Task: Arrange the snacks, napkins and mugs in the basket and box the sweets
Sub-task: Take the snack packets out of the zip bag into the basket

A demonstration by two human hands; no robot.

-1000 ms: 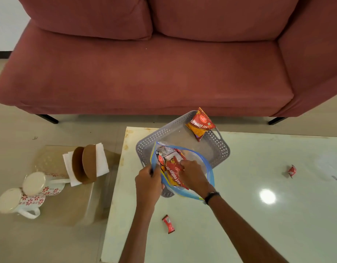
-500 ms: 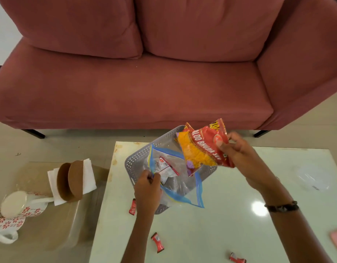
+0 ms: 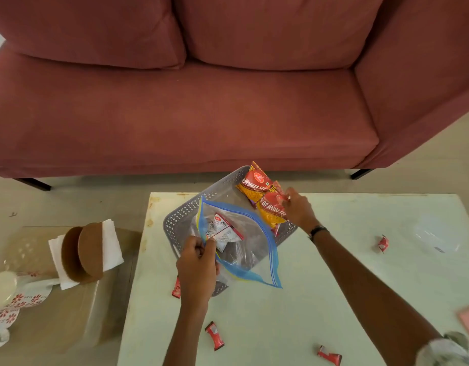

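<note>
Grey perforated plastic basket (image 3: 186, 216) frames both grips: left hand (image 3: 197, 262) pinching clear blue-zip bag (image 3: 250, 257), right hand (image 3: 298, 210) clasping red-orange snack packet (image 3: 271, 213).

Grey basket (image 3: 180, 220) crowded by zip bag (image 3: 244, 249) and two snack packets (image 3: 270, 210), scattered sweets (image 3: 214, 335) dotting open tabletop (image 3: 347, 299) at right

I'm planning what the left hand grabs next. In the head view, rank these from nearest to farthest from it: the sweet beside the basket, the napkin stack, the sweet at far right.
From the left hand:
1. Sweet beside the basket, just left.
2. Napkin stack, left side table.
3. Far-right sweet, across the table.
</note>
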